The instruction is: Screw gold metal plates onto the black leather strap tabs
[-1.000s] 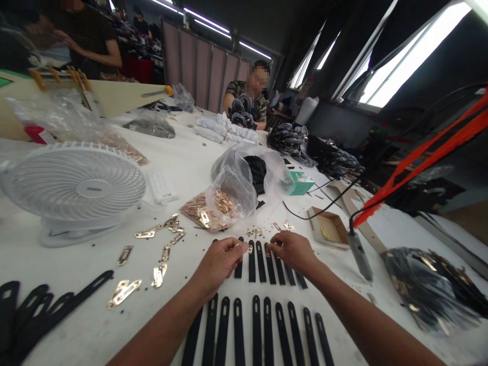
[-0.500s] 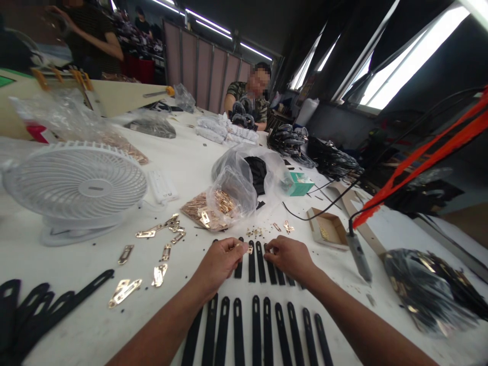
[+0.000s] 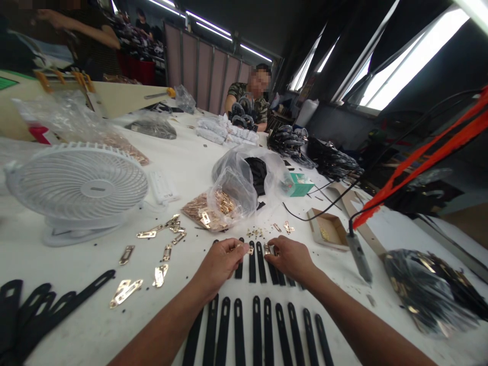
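Note:
My left hand [image 3: 224, 258] pinches a small gold metal plate [image 3: 250, 250] between thumb and fingertips, over the top end of a black strap [image 3: 252, 269] in the upper row. On the right, another gold metal plate [image 3: 267, 249] lies at the end of a strap in that row. My right hand [image 3: 293, 258] is close beside this plate, its fingers curled together. A gold glint shows between those fingertips, too small to make out. Several slotted black straps [image 3: 256, 325] form a lower row between my forearms.
Loose gold plates [image 3: 125, 292] lie at the left, near a white fan [image 3: 95, 188]. Beyond my hands are small gold pieces [image 3: 257, 233] and a clear bag [image 3: 236, 178]. To the right are an open carton [image 3: 328, 230] and a hanging grey tool [image 3: 358, 256]. A person [image 3: 247, 96] sits opposite.
My right fingertips have drawn back slightly to the right, and the gold plate on the strap there now shows. My left hand has hardly moved.

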{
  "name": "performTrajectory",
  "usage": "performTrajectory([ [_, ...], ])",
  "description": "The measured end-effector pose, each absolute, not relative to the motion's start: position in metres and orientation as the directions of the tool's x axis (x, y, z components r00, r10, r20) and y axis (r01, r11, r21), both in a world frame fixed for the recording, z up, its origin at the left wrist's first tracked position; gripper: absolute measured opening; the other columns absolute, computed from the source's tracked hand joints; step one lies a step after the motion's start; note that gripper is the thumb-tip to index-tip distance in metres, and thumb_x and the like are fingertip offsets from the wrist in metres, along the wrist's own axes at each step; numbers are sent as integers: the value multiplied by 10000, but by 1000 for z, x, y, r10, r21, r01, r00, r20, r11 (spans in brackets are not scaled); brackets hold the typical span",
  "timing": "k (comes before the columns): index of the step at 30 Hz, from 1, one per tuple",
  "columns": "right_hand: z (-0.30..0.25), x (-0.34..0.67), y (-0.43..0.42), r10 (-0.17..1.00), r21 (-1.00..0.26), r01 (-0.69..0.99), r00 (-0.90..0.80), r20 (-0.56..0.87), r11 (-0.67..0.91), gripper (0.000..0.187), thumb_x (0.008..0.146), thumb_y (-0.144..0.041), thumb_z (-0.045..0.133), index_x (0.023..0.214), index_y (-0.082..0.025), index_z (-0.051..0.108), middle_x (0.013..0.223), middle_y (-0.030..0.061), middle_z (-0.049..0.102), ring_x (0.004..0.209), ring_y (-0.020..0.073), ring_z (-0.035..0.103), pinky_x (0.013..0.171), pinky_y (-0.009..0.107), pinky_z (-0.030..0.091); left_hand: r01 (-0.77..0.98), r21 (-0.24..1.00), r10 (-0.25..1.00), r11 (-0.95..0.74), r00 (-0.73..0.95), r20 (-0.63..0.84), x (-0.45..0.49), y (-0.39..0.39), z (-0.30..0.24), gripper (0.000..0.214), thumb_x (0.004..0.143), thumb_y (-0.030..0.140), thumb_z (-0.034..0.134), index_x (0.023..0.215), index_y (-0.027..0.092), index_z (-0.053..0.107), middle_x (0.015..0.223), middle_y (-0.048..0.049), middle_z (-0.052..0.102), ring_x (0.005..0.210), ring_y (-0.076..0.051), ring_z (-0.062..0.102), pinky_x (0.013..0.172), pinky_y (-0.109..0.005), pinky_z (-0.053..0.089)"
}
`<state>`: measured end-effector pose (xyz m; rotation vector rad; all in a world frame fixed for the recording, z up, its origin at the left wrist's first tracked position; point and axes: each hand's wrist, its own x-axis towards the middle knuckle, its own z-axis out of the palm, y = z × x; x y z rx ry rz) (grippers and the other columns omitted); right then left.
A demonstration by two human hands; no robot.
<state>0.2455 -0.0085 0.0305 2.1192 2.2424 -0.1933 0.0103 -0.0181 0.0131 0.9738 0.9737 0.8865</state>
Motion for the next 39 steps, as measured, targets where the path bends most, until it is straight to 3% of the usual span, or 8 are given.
performTrajectory([
  [6,34,245,-8,986,-47,997,-71,-149,64,307,918,-498,711,1154,-314,784,1131,29,787,991,257,754,776,331,459,-157,939,918,304,311,-245,10,-18,12,480,799,639,773,727,208,576,512,92,405,440,-61,252,443,-224,168],
  [13,36,244,-7,986,-67,996,-69,-150,59,483,915,-498,719,1369,-334,714,1179,45,780,1030,265,756,832,353,489,-162,940,919,301,311,-241,11,-18,13,494,799,645,773,720,206,562,542,83,428,450,-57,267,445,-221,173],
  [19,39,240,-7,979,-41,992,-124,-162,119,325,930,-448,702,1227,-336,770,1143,43,768,1001,262,755,809,338,480,-168,938,920,303,308,-242,10,-17,8,494,805,641,778,723,206,560,534,88,411,451,-59,265,450,-220,172],
  [22,38,242,-6,982,-64,993,-108,-154,99,350,919,-449,728,1246,-334,770,1145,49,770,1000,267,751,826,348,494,-171,936,919,308,309,-246,10,-17,9,494,799,648,780,731,208,567,514,93,403,438,-59,257,450,-224,164],
  [25,43,242,-9,991,-182,981,-88,-98,69,424,899,-436,767,1306,-318,759,1118,41,779,971,246,740,869,359,510,-174,934,918,311,308,-248,10,-18,12,500,775,661,790,747,204,588,509,96,404,436,-60,255,452,-228,158],
  [31,71,214,-23,969,-725,683,-228,-91,93,276,906,-316,721,1160,-259,815,957,6,796,831,188,708,774,304,549,-119,958,929,262,298,-217,10,-20,15,493,770,655,802,775,187,649,525,91,421,461,-72,294,462,-225,203],
  [36,77,194,-27,971,-832,542,-239,-14,122,135,878,-253,712,955,-226,819,907,12,801,856,190,718,813,299,555,-82,975,948,206,265,-178,8,-19,16,470,792,629,797,743,191,635,522,84,439,469,-85,333,475,-235,240],
  [39,73,192,-27,986,-831,551,-164,-21,74,173,877,-278,712,1004,-218,813,834,3,759,754,166,667,708,274,522,-87,976,949,198,265,-169,7,-19,16,443,807,614,784,821,180,693,537,85,445,482,-89,336,485,-236,245],
])
